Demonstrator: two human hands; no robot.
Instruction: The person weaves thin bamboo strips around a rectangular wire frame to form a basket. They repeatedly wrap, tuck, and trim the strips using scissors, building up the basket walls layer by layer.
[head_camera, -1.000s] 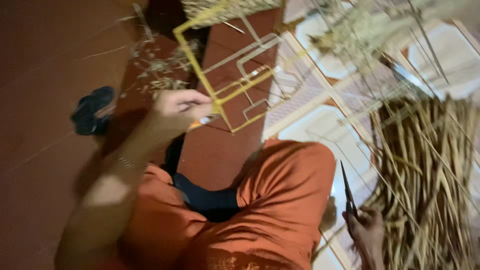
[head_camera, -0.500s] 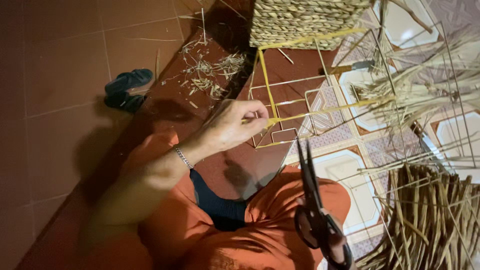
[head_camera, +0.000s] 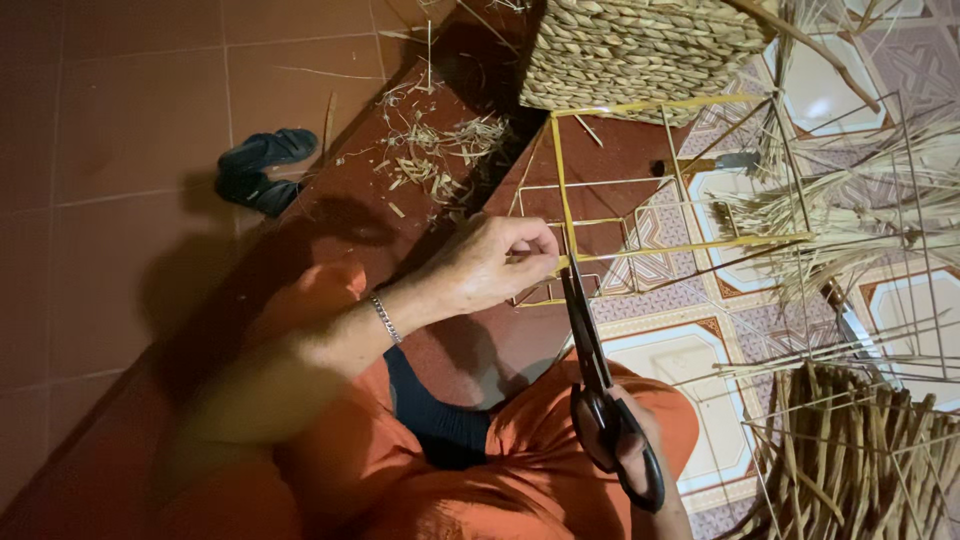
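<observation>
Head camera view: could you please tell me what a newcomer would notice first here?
At centre, the left hand pinches a corner of a wire frame partly wrapped in yellow strip, while the right hand points black scissors up at that spot. A woven basket sits at the top, dried straw lies at the lower right, and a dark slipper rests on the red tiles to the left.

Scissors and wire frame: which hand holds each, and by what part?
The right hand holds the scissors by their black handle loops, blades pointing up at the frame. The left hand pinches the wire frame at its yellow-wrapped corner.
</observation>
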